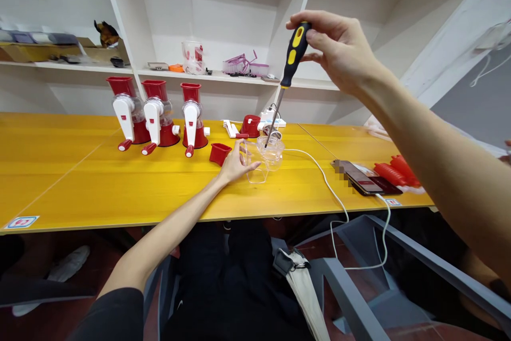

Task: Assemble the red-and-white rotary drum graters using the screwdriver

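Note:
My right hand (333,46) is raised and closed around the black and yellow handle of a screwdriver (293,56). The shaft slants down to the left, its tip at a clear plastic grater housing (271,154) on the table. My left hand (236,163) grips the left part of that housing between thumb and fingers. Just behind the left hand sits a red feed hopper (220,154). Farther back are a red base (250,126), a white crank with a red handle (231,129) and a metal grater drum (272,132).
Three assembled red and white rotary graters (191,120) stand at the left back. To the right lie a phone (357,177) and red ridged pieces (395,171). A white cable (319,168) crosses the yellow table (131,186). White shelves (223,77) rise behind.

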Motion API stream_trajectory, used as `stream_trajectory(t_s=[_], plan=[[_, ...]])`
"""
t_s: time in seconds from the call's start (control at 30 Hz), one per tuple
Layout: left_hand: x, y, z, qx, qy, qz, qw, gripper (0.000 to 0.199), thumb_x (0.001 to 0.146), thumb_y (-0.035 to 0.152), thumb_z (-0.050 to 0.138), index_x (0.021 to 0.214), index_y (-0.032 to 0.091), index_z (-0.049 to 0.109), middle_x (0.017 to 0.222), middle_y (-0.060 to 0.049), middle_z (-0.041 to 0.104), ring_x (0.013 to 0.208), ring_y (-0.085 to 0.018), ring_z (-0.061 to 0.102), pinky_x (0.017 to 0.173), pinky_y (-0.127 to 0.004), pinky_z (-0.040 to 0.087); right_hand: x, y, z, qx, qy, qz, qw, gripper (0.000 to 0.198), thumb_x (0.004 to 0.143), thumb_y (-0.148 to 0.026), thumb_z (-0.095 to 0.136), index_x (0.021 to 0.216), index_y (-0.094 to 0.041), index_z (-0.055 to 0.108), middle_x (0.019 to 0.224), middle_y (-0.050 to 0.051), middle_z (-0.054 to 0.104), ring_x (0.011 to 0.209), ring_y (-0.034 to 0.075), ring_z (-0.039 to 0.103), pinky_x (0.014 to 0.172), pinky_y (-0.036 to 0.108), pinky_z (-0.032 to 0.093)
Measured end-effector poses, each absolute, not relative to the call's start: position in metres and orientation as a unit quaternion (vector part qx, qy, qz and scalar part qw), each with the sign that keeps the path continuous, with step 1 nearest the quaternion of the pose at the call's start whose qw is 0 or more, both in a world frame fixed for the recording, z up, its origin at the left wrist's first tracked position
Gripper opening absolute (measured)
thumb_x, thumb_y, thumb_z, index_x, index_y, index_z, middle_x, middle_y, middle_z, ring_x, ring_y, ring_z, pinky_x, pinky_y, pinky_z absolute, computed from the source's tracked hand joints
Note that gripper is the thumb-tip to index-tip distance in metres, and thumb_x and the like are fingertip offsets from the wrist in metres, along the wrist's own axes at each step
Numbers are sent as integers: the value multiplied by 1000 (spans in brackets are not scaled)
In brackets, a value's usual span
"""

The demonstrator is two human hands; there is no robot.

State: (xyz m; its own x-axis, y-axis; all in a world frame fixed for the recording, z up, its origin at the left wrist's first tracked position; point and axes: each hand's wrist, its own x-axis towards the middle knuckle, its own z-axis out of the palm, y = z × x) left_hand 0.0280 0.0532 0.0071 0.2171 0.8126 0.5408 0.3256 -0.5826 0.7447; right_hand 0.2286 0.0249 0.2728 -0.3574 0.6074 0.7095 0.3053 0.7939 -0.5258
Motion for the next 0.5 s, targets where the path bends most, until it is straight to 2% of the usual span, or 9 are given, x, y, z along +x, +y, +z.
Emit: stream_trajectory(t_s=[0.17,0.33,0.5], plan=[[29,53,7,741,379,497,245,82,71,54,78,137,22,40,100,-5,67,63,-15,58,66,-30,48,230,26,272,-292,-801,81,516,21,71,-66,67,90,-57,70,103,-9,70,106,31,59,94,50,48],[29,53,7,736,379,501,253,84,68,55,78,134,21,40,100,-5,65,65,-15,60,67,-30,49,226,25,274,-297,-813,142,480,26,72,-67,63,96,-60,67,117,-17,67,122,29,53,92,47,50],[28,54,7,738,382,495,252,82,68,57,77,132,21,40,100,-4,66,57,-12,54,64,-29,47,224,28,274,-282,-808,117,504,24,69,-63,68,91,-56,70,103,-8,71,108,32,58,89,50,48]])
